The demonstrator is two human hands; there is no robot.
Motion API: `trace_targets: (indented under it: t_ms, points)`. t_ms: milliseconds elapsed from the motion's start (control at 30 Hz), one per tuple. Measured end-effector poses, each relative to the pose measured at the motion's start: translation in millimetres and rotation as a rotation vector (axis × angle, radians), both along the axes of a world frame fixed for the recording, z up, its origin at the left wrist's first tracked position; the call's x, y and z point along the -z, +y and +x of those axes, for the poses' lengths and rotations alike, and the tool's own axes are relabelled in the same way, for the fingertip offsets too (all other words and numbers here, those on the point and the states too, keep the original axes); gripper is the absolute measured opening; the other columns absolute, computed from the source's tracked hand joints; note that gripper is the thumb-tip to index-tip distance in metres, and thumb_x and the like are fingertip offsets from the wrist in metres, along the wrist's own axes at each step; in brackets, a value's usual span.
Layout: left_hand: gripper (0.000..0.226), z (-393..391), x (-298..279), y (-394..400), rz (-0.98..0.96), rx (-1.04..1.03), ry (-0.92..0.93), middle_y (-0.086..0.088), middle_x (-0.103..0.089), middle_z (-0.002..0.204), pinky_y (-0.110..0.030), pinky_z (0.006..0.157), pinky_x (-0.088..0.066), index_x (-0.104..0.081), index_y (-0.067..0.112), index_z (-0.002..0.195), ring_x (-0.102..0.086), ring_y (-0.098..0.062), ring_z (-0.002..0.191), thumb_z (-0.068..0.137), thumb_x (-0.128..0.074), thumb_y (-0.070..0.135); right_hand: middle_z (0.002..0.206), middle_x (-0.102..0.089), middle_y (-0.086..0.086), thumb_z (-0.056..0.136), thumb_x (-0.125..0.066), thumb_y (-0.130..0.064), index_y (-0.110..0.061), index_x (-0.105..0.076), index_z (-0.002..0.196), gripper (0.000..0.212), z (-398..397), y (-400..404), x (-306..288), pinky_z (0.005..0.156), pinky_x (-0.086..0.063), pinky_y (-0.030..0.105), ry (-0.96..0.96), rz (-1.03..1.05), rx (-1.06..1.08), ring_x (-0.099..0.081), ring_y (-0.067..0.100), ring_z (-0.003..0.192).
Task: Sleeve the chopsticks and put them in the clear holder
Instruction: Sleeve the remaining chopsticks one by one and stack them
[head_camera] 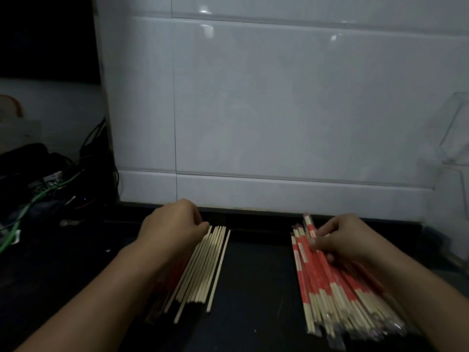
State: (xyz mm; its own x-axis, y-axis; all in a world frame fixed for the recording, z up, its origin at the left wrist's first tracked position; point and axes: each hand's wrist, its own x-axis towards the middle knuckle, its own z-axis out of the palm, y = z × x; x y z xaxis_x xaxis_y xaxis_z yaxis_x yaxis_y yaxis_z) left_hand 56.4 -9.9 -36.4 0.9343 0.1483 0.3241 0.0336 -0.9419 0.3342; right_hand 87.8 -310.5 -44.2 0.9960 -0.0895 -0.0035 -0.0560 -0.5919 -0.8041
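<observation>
Head view, dim, dark counter (253, 288), left hand (170, 224) curled, fingertips pinching far ends of bare chopsticks (203, 265), right hand (342, 240) curled, pinching one sleeve from red sleeved pile (335, 288), clear holder (456, 128) on wall, far right

Dim room, low light. Far side filled by a wall of large glossy white tiles (291, 110), with thin dark seams and small bright glints near the top. Near side taken up by a dark counter (256, 288) running up to the foot of the tiles. Black, unlit gap (45, 34) at far left above a pale ledge (55, 102). Below it, on the left, a tangle of cables (38, 196), one green, beside dark gear too dim to make out.
</observation>
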Motion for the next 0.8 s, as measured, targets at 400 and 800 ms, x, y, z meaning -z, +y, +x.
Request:
trace_targets:
  t_ms: [400, 800]
  points:
    - [0.026, -1.5, 0.5, 11.7, 0.234, -0.125, 0.241, 0.004, -0.051, 0.076, -0.031, 0.068, -0.043, -0.045, 0.024, 0.079, -0.052, -0.015, 0.073, 0.091, -0.061, 0.041, 0.073, -0.064, -0.012, 0.085, -0.073, -0.033, -0.028, -0.067, 0.075, 0.013, -29.8, 39.1, -5.1, 0.062, -0.039, 0.019, -0.552, -0.332, -0.114, -0.057, 0.0, 0.069]
    - [0.033, 18.0, 18.6, 17.8, 0.147, -0.103, 0.235, 0.002, -0.06, 0.078, -0.032, 0.068, -0.047, -0.054, 0.024, 0.086, -0.059, -0.016, 0.072, 0.09, -0.057, 0.057, 0.127, -0.051, -0.009, 0.087, -0.052, -0.009, -0.032, -0.059, 0.128, 0.047, -51.1, 102.7, 35.4, 0.085, -0.052, 0.038, -0.689, -0.694, -0.968, -0.05, 0.017, 0.109]
